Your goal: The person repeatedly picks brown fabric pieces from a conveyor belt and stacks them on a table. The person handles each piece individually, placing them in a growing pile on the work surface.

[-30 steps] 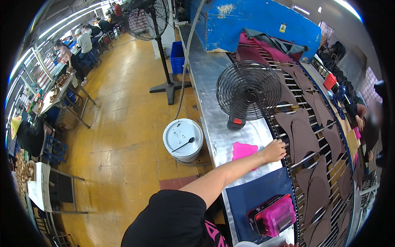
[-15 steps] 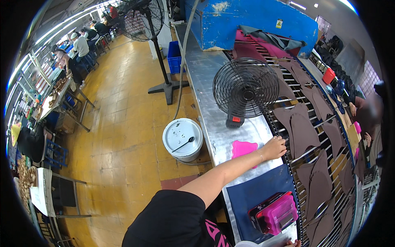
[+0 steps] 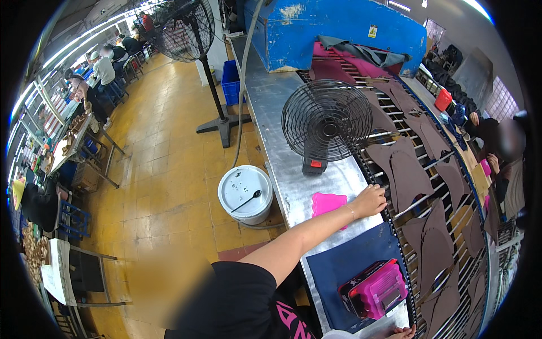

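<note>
My left arm reaches across the metal table, and my left hand (image 3: 370,200) rests at the conveyor's near edge with its fingers curled in; whatever they may hold is hidden. Next to that wrist lies a flat pink piece (image 3: 327,204) with a wavy outline. Brown cut shoe-upper pieces (image 3: 402,179) lie in overlapping pairs on the conveyor's metal bars, just beyond the fingers. Only part of my right hand (image 3: 403,332) shows at the lower edge, near a pink plastic box (image 3: 379,291) and a pale rounded object (image 3: 339,334); its grip is unclear.
A black caged fan (image 3: 327,120) stands on the table, before a blue machine housing (image 3: 339,28). A dark blue sheet (image 3: 333,265) lies under the box. On the floor are a lidded white bucket (image 3: 245,189) and a standing fan (image 3: 224,127). Across the conveyor sits another person (image 3: 499,164).
The whole view has shifted slightly, so most things sit a little further left. My left hand stays at the conveyor edge. The person across the conveyor has raised a hand.
</note>
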